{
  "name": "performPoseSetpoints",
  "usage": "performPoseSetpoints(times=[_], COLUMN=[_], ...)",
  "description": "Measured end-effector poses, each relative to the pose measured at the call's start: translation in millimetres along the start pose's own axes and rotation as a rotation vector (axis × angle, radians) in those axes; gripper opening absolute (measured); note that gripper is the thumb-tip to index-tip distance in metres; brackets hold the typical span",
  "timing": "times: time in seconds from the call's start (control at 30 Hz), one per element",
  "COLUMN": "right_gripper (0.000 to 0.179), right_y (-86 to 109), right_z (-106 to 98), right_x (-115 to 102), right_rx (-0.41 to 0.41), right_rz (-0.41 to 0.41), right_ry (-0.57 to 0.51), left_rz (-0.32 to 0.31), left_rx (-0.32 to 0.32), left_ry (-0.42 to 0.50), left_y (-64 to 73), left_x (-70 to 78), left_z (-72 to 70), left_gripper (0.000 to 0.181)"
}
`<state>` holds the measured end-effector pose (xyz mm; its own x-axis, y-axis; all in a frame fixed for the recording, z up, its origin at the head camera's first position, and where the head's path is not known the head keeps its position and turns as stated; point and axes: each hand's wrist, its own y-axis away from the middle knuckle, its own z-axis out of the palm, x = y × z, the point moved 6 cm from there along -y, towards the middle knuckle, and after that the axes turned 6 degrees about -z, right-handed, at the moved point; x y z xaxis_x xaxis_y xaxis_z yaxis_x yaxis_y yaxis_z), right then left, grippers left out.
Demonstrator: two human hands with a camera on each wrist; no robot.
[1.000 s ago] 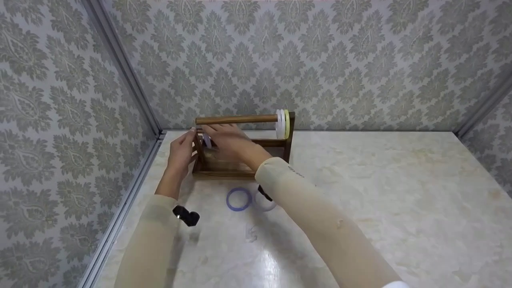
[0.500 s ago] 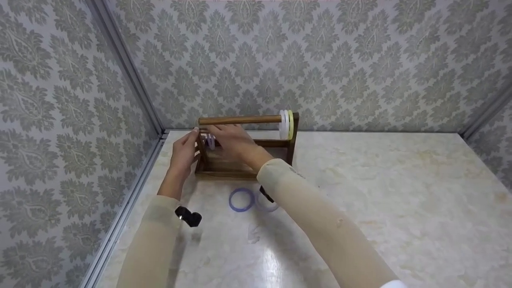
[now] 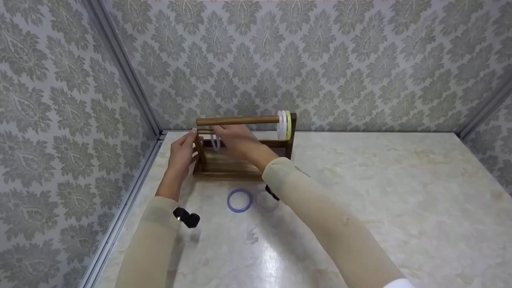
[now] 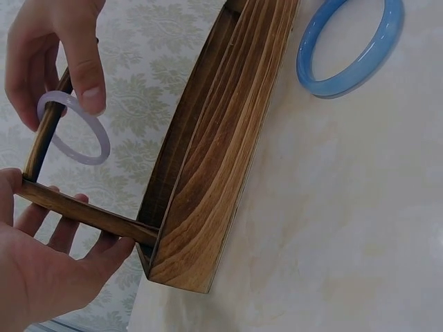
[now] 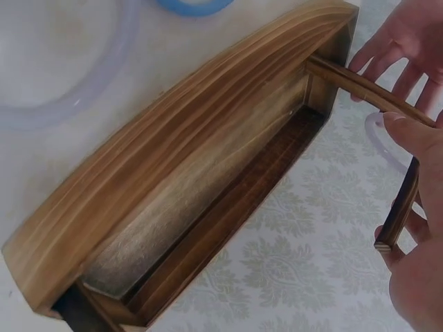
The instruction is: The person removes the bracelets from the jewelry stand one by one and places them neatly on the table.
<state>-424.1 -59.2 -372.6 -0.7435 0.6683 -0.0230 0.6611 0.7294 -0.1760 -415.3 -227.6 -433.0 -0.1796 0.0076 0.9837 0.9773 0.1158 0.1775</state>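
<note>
A wooden bangle rack [image 3: 224, 176] with horizontal rods stands near the back wall. My left hand [image 3: 182, 154] grips its left upright, thumb at the top and fingers behind, as the left wrist view confirms. A pale lilac bangle [image 4: 104, 138] hangs around the lower rod. My right hand [image 3: 236, 140] pinches it, the thumb against its edge and the fingers partly hidden behind the rod. The head view suggests a second pale ring beside it, but I cannot tell for certain. On the upper rod's right end hang white bangles [image 3: 281, 128] and a yellow bangle [image 3: 288, 126].
On the marbled table in front of the rack lie a blue bangle [image 3: 229, 201] and a pale translucent bangle [image 3: 267, 210], side by side. Patterned walls [image 3: 320, 72] stand behind and at the left, close to the rack.
My right hand has shifted slightly right along the lower rod, and the pale bangle has moved right with it, away from the left upright. The left hand keeps its grip there.
</note>
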Motion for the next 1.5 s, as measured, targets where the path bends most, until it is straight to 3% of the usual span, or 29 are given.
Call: performPoseSetpoints(times=[0.17, 0.43, 0.7, 1.03, 1.5], right_gripper=[0.068, 0.07, 0.072, 0.065, 0.079], right_y=[3.8, 12.0, 16.3, 20.6, 45.9], right_z=[2, 4, -3, -2, 0], right_x=[6, 21, 24, 25, 38], right_rx=[0.016, -0.049, -0.065, 0.014, 0.175], right_rz=[-0.004, 0.054, 0.033, 0.016, 0.193], right_ry=[-0.01, -0.048, -0.003, -0.02, -0.171], left_rz=[-0.002, -0.005, 0.004, 0.002, -0.003], left_rx=[0.002, 0.023, 0.021, 0.008, 0.017], left_ry=[0.005, 0.01, 0.015, 0.037, 0.06], left_y=[-0.3, -1.5, -1.0, 0.2, -1.6], left_x=[-1.8, -1.9, 0.7, 0.9, -1.5], left_z=[0.2, -1.2, -1.8, -1.1, -0.6], left_gripper=[0.069, 0.066, 0.063, 0.066, 0.064])
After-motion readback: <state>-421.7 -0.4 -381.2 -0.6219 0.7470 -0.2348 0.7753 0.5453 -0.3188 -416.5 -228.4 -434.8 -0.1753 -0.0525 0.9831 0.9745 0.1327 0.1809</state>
